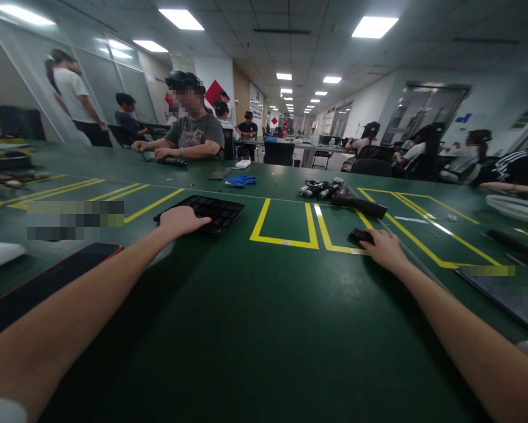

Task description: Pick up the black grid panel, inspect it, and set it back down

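Note:
At the left edge of a black tray (pixel 222 212) with a grid of compartments is my left hand (pixel 180 223), its thumb stretched over the top and its other fingers closed at the near-left side. The tray lies on or just over the green table; the gap beneath it cannot be made out. My right hand (pixel 384 249) is closed on a small dark block-like object (pixel 358 237), by the lower right corner of a yellow-taped rectangle (pixel 328 232). Its exact kind is not clear.
Cylindrical metal parts (pixel 320 188) and a long black piece (pixel 360 205) lie beyond my right hand. Blue gloves (pixel 241 181) are farther back. A dark, orange-edged device (pixel 47 288) lies under my left forearm. A person (pixel 195 132) works across the table (pixel 264 329).

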The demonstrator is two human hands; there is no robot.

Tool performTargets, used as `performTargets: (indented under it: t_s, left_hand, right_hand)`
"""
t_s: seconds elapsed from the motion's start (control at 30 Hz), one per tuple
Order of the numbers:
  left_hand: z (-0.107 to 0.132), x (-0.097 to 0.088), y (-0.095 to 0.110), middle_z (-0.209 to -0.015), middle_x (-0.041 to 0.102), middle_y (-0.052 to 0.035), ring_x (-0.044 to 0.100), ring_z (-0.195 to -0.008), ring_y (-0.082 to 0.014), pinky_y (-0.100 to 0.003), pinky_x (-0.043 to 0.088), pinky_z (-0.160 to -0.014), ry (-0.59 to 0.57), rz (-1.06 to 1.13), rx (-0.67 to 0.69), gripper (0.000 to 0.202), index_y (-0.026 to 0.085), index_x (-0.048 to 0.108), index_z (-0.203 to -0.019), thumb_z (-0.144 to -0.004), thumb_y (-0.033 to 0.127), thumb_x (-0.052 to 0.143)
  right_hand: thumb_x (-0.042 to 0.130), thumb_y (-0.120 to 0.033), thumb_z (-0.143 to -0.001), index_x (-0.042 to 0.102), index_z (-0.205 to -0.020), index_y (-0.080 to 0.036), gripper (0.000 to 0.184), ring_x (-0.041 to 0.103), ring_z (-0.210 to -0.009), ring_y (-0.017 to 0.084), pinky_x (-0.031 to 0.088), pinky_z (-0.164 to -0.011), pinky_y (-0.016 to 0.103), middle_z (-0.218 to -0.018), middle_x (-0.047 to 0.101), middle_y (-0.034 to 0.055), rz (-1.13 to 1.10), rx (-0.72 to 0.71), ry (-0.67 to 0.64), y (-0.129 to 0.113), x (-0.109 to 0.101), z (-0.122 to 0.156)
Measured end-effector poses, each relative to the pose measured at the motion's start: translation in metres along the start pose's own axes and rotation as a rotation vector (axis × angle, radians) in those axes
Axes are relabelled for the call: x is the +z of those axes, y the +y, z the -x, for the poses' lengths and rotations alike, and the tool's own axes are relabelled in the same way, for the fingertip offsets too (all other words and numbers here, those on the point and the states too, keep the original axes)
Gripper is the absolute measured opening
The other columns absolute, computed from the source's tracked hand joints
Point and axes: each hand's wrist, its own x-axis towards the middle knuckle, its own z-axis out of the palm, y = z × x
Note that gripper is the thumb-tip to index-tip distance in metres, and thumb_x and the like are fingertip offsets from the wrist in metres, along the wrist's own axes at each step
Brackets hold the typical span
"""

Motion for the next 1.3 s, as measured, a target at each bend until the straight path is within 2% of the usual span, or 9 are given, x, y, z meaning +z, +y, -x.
performTargets:
  t_s: [0.13, 0.27, 0.43, 0.6, 0.77, 0.93, 1.03, 1.13, 1.3]
  left_hand:
    - [0.016, -0.008, 0.013, -0.095, 0.061, -0.0227, 0.055, -0.096, -0.0368, -0.046, 0.042, -0.078, 0.16, 0.046, 0.143, 0.052, 0.004, 0.059, -0.086, -0.085, 0.049, 0.034]
    - [0.046, -0.008, 0.055, -0.104, 0.06, -0.0126, 0.054, -0.102, -0.0222, -0.034, 0.039, -0.091, 0.236, 0.176, 0.389, 0.038, 0.005, 0.047, -0.119, -0.089, 0.017, 0.026]
    - [0.093, 0.028, 0.098, -0.129, 0.05, -0.0107, 0.046, -0.117, -0.0187, -0.033, 0.036, -0.098, 0.049, 0.343, 0.902, 0.051, 0.013, 0.04, -0.13, -0.081, 0.005, 0.034]
    - [0.104, 0.042, 0.103, -0.131, 0.048, -0.0114, 0.042, -0.122, -0.0207, -0.039, 0.031, -0.103, -0.1, 0.307, 0.957, 0.039, 0.013, 0.05, -0.123, -0.088, 0.02, 0.033]
    - [0.129, 0.023, 0.102, -0.136, 0.041, -0.0134, 0.032, -0.128, -0.0232, -0.04, 0.024, -0.107, 0.035, 0.331, 1.018, 0.043, 0.01, 0.046, -0.127, -0.089, 0.029, 0.036]
    - [0.177, 0.009, 0.104, -0.136, 0.043, -0.0107, 0.035, -0.127, -0.0234, -0.04, 0.028, -0.106, -0.17, 0.262, 1.392, 0.044, 0.016, 0.046, -0.126, -0.087, 0.037, 0.042]
    - [0.186, 0.009, 0.104, -0.135, 0.044, -0.0107, 0.035, -0.127, -0.0231, -0.038, 0.029, -0.105, -0.206, 0.285, 1.449, 0.043, 0.015, 0.047, -0.126, -0.087, 0.034, 0.043]
    - [0.183, 0.013, 0.103, -0.133, 0.046, -0.0093, 0.037, -0.126, -0.022, -0.037, 0.03, -0.105, -0.2, 0.337, 1.449, 0.042, 0.017, 0.048, -0.125, -0.086, 0.032, 0.045]
    - [0.174, 0.016, 0.105, -0.129, 0.05, -0.0087, 0.043, -0.121, -0.0217, -0.036, 0.034, -0.101, -0.156, 0.311, 1.438, 0.037, 0.019, 0.051, -0.121, -0.087, 0.03, 0.041]
  right_hand:
    - [0.045, -0.033, -0.082, 0.049, -0.12, -0.002, 0.05, 0.039, -0.118, 0.035, 0.026, -0.099, 0.047, -0.121, 0.05, 0.0245, 0.02, 0.008, 0.045, -0.013, -0.009, 0.002]
    - [0.043, -0.038, -0.083, 0.042, -0.126, -0.006, 0.054, 0.035, -0.122, 0.028, 0.021, -0.105, 0.041, -0.126, 0.047, 0.0182, -0.012, -0.068, 0.112, -0.061, -0.027, 0.012]
    - [0.041, -0.045, -0.084, 0.04, -0.13, -0.014, 0.056, 0.026, -0.13, 0.028, 0.024, -0.107, 0.044, -0.136, 0.041, 0.0105, -0.278, -0.485, -0.035, -0.138, -0.032, 0.059]
    - [0.03, -0.052, -0.086, 0.033, -0.136, -0.016, 0.062, 0.023, -0.133, 0.028, 0.018, -0.108, 0.05, -0.143, 0.031, 0.0103, -0.284, -0.643, -0.244, -0.163, -0.025, 0.092]
    - [0.027, -0.048, -0.088, 0.045, -0.128, -0.02, 0.052, 0.035, -0.127, 0.024, 0.028, -0.107, 0.042, -0.135, 0.044, 0.0071, -0.249, -0.651, -0.16, -0.153, -0.032, 0.078]
    - [0.031, -0.033, -0.088, 0.05, -0.122, -0.009, 0.046, 0.036, -0.124, 0.026, 0.03, -0.105, 0.04, -0.13, 0.046, 0.0136, -0.159, -0.391, 0.129, -0.102, -0.041, 0.033]
    - [0.033, -0.033, -0.086, 0.048, -0.122, -0.009, 0.046, 0.031, -0.126, 0.031, 0.027, -0.103, 0.049, -0.133, 0.043, 0.016, 0.044, -0.144, 0.253, -0.057, -0.035, 0.012]
    - [0.032, -0.045, -0.085, 0.046, -0.124, -0.013, 0.052, 0.032, -0.124, 0.037, 0.026, -0.096, 0.06, -0.134, 0.042, 0.0158, 0.167, 0.045, 0.141, -0.022, -0.021, 0.004]
    - [0.023, -0.048, -0.087, 0.05, -0.12, -0.011, 0.056, 0.051, -0.108, 0.031, 0.04, -0.087, 0.045, -0.118, 0.053, 0.0197, 0.068, 0.1, -0.076, -0.006, -0.004, 0.001]
